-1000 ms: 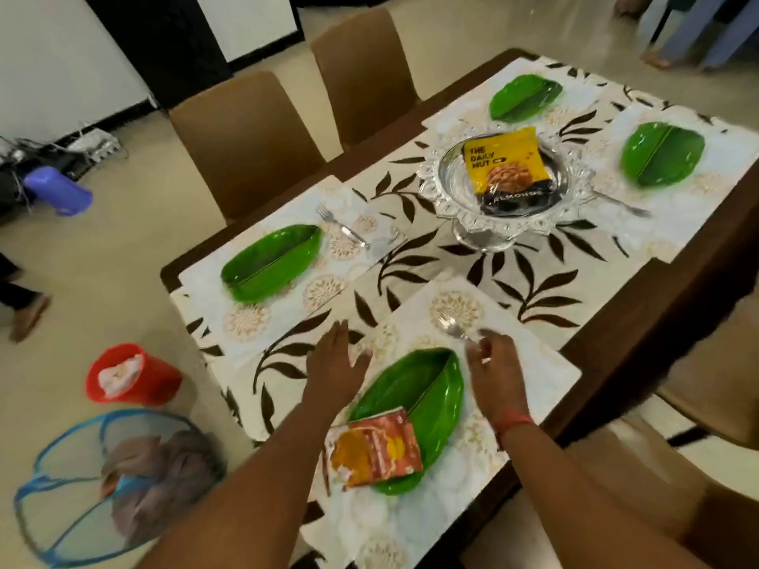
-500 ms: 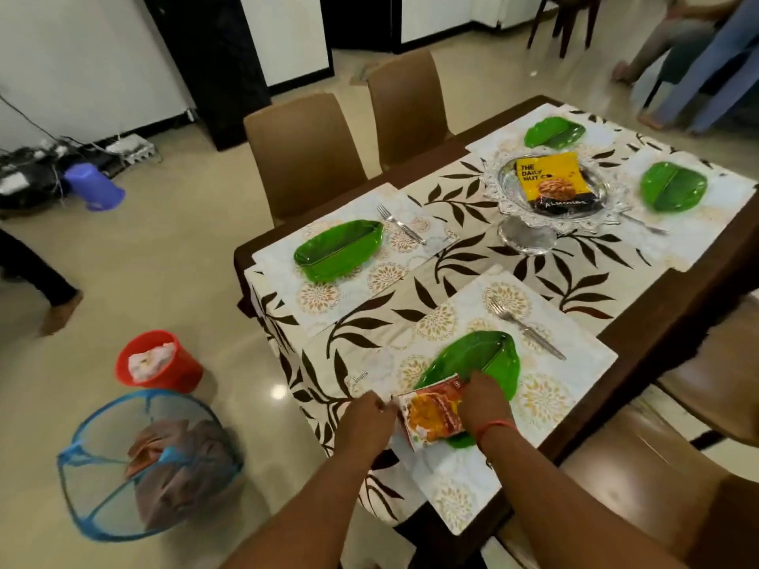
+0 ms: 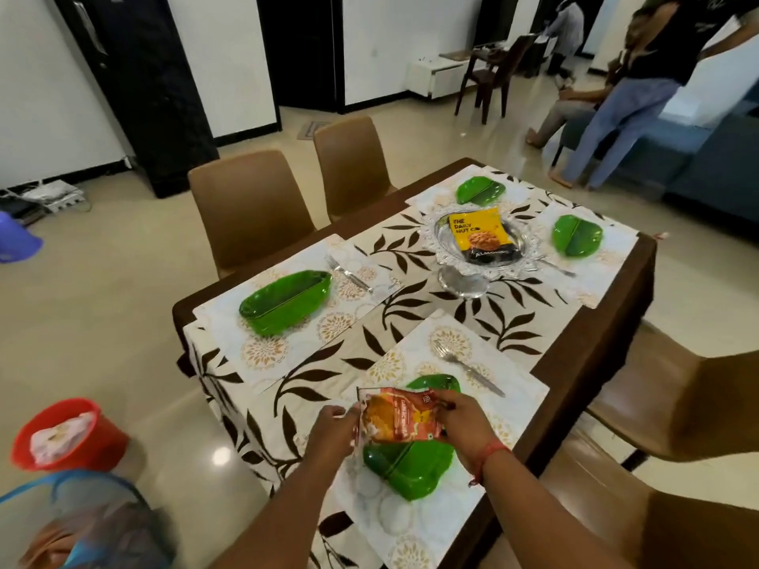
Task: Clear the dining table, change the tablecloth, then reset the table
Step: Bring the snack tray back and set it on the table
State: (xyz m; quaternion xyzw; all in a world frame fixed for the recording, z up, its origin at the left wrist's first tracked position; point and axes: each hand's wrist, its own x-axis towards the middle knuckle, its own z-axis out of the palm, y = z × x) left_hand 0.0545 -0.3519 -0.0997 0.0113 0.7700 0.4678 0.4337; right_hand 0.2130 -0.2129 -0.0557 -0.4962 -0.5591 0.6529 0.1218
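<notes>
My left hand [image 3: 334, 425] and right hand [image 3: 462, 420] pinch opposite edges of an orange snack packet [image 3: 396, 416], crinkled and glossy, lifted just above the green leaf plate [image 3: 410, 466] at the lower middle of the bench [image 3: 595, 347].

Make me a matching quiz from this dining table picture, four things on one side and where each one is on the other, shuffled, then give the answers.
Things:
1. orange snack packet
2. yellow almond packet
3. red bucket
4. near fork

Places:
A. on the floor left of the table
B. on the placemat beyond the nearest green plate
C. held by both hands above the nearest green plate
D. in the silver stand bowl

Pairs: 1-C, 2-D, 3-A, 4-B
</notes>
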